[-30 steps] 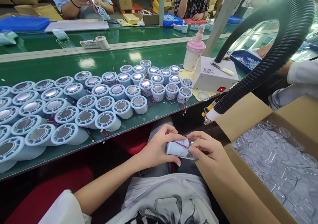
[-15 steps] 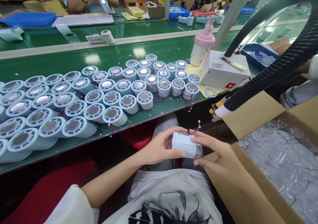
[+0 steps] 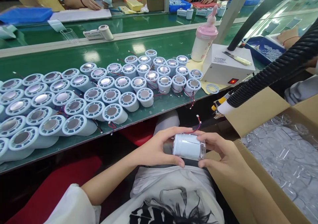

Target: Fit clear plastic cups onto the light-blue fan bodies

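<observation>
**Stock at the surface, largest item first**

- Surface [image 3: 154, 48]: green, running across the view; a co-worker's hand [image 3: 89, 2] is resting at its far side.
- Carton [image 3: 250, 111]: open, standing at the person's right, holding clear plastic pieces [image 3: 285, 151].
- Hose [image 3: 273, 73]: black and ribbed, arching over the carton, its pale tip pointing toward the surface edge.
- Units [image 3: 74, 98]: many white cylinders with grilled round faces, lying packed in rows on the surface, red and black wires trailing between them.
- Box [image 3: 226, 66]: white, sitting right of the rows with a red switch glowing on its front.
- Bottle [image 3: 203, 40]: pink-capped, standing just beside the box.
- Left hand [image 3: 156, 149]: its grip is closing round the left end of the cylinder [image 3: 187, 146], thumb below, fingers above.
- Right hand [image 3: 218, 151]: its grip is clasping the cylinder's right end.
- Cylinder: white, lying sideways between both hands above the lap, below the surface edge, a red wire [image 3: 196, 126] sticking up from it.
</observation>
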`<state>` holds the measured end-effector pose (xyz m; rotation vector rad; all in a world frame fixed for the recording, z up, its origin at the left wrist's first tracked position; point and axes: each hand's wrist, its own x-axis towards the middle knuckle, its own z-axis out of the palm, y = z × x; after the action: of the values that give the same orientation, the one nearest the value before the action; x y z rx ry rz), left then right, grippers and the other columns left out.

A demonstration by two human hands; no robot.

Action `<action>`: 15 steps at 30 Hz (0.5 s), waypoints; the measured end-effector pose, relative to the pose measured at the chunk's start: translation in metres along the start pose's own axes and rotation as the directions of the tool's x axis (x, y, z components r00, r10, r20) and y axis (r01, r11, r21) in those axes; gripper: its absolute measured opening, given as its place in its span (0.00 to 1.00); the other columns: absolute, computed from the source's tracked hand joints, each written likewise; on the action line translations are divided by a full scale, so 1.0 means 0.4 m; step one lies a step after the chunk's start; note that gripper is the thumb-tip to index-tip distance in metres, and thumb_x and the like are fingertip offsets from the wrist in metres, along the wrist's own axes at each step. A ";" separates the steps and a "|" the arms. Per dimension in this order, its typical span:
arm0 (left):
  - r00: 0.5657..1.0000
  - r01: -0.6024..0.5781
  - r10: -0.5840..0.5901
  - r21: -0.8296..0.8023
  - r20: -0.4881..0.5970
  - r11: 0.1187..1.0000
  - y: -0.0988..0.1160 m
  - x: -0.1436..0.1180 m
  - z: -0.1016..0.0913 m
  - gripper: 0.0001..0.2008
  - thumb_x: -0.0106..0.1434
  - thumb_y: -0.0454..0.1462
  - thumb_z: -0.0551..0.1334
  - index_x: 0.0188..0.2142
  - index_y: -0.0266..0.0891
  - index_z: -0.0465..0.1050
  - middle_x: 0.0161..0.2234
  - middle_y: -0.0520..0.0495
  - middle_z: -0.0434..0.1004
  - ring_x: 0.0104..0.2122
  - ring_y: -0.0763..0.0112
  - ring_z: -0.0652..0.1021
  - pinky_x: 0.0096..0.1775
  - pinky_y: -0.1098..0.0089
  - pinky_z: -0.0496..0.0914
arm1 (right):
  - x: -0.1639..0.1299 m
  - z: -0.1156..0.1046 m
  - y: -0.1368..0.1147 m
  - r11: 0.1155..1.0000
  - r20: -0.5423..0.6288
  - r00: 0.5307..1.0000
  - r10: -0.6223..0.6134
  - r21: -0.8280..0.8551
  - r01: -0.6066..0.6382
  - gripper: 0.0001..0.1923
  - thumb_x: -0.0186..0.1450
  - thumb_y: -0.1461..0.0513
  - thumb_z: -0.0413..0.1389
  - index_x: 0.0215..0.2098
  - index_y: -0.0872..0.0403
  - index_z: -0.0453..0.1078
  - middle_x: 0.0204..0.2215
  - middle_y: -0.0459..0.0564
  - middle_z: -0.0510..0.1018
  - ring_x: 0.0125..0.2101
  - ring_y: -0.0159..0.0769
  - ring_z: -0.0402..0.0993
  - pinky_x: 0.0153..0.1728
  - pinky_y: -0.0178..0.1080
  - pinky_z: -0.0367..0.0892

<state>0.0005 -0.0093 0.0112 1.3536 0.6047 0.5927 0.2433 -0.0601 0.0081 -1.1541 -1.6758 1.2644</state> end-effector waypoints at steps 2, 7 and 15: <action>1.000 0.009 -0.009 -0.025 0.005 1.000 0.002 0.001 0.000 0.36 0.51 0.36 0.75 0.59 0.47 0.69 0.60 0.41 0.70 0.56 0.55 0.74 0.55 0.60 0.72 | -0.001 0.000 0.002 1.000 -0.011 1.000 -0.020 -0.018 0.020 0.22 0.60 0.59 0.68 0.52 0.47 0.70 0.56 0.55 0.76 0.53 0.50 0.77 0.50 0.48 0.78; 0.998 0.060 -0.059 -0.093 0.006 0.994 0.005 0.003 0.001 0.36 0.52 0.36 0.75 0.60 0.46 0.68 0.59 0.41 0.71 0.54 0.55 0.76 0.52 0.61 0.74 | -0.004 0.001 0.005 0.990 -0.034 0.993 -0.110 -0.087 0.107 0.24 0.59 0.62 0.69 0.51 0.44 0.70 0.56 0.50 0.76 0.54 0.46 0.75 0.51 0.43 0.77; 0.997 0.074 -0.073 -0.127 0.008 0.989 -0.018 0.025 -0.004 0.42 0.49 0.33 0.76 0.62 0.46 0.64 0.60 0.40 0.70 0.56 0.55 0.75 0.55 0.60 0.70 | -0.002 0.014 0.047 0.977 -0.054 0.997 0.056 0.211 -0.043 0.23 0.60 0.55 0.68 0.50 0.47 0.68 0.54 0.54 0.76 0.53 0.47 0.75 0.49 0.48 0.76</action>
<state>0.0067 -0.0021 0.0032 1.2071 0.6017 0.5598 0.2429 -0.0604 -0.0115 -1.0999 -1.4397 1.3878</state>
